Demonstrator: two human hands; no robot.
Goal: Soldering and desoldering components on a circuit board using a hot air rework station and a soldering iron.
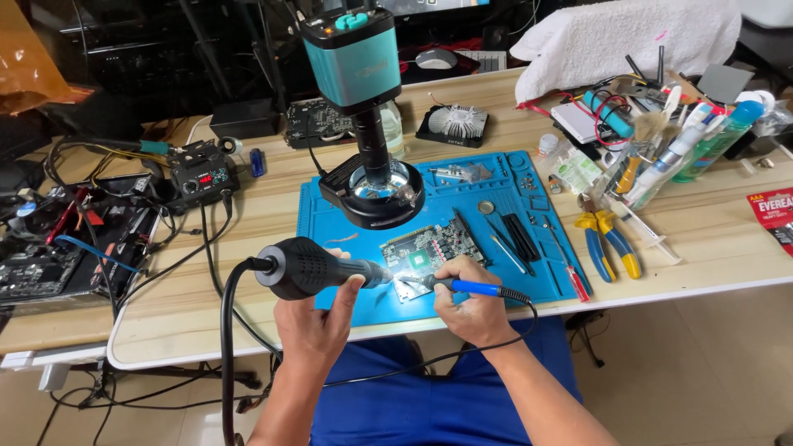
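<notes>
Left hand (318, 318) is wrapped around a black, cylindrical hot-air gun (310, 268); right hand (467, 301) pinches a blue-handled soldering iron (462, 287). Both tips meet over the green rectangular circuit board (429, 252), just beyond the hands, brightly lit on the blue silicone mat (330, 219).

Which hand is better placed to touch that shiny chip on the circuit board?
Probably the right hand: its blue-handled iron points at the circuit board, while the left hand holds the bulkier hot-air gun.

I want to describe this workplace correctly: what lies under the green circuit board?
The circuit board lies on a blue work mat, which rests on the wooden table. The mat surface directly beneath the board is covered and cannot be seen.
</notes>
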